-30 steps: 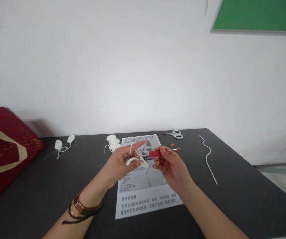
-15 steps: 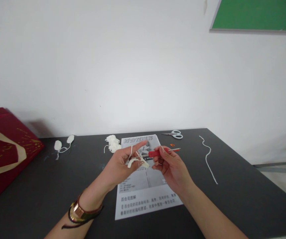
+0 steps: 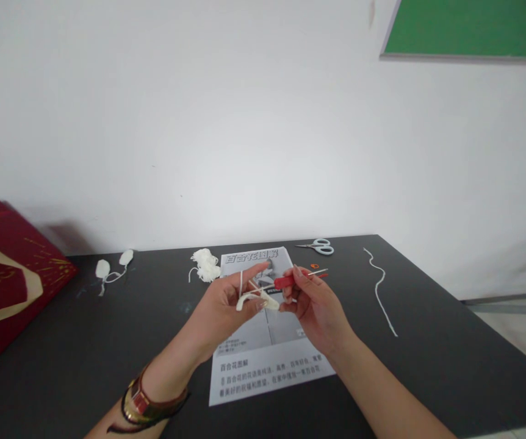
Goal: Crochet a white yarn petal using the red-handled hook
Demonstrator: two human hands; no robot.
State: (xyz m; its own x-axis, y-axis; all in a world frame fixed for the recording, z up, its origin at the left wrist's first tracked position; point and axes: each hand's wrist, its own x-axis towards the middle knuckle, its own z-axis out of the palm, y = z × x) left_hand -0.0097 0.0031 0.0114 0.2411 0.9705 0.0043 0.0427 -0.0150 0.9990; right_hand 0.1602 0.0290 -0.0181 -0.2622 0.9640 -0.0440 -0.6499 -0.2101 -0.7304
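My left hand [image 3: 226, 300] pinches a small cream crochet piece [image 3: 270, 301] between thumb and fingers, with white yarn looped round its raised index finger. My right hand [image 3: 311, 299] is closed round the red handle of a crochet hook [image 3: 284, 282]. The hook's thin metal shaft points left to the yarn at the crochet piece; its exact place in the stitches is too small to make out. Both hands hover above a printed pattern sheet [image 3: 272, 373] on the dark table. Behind the left hand lies a bundle of white yarn [image 3: 207, 266].
Two white crocheted petals [image 3: 102, 269] joined by yarn lie at the left, near a dark red gift bag [image 3: 11, 274]. Scissors [image 3: 322, 246] and a small orange ring-like marker [image 3: 314, 266] are at the back. A loose white strand [image 3: 379, 286] lies right on the black table [image 3: 428, 366].
The hook's shaft sits slightly differently against the yarn, and the crochet piece has tilted a little toward my right hand. The whole view has shifted slightly.
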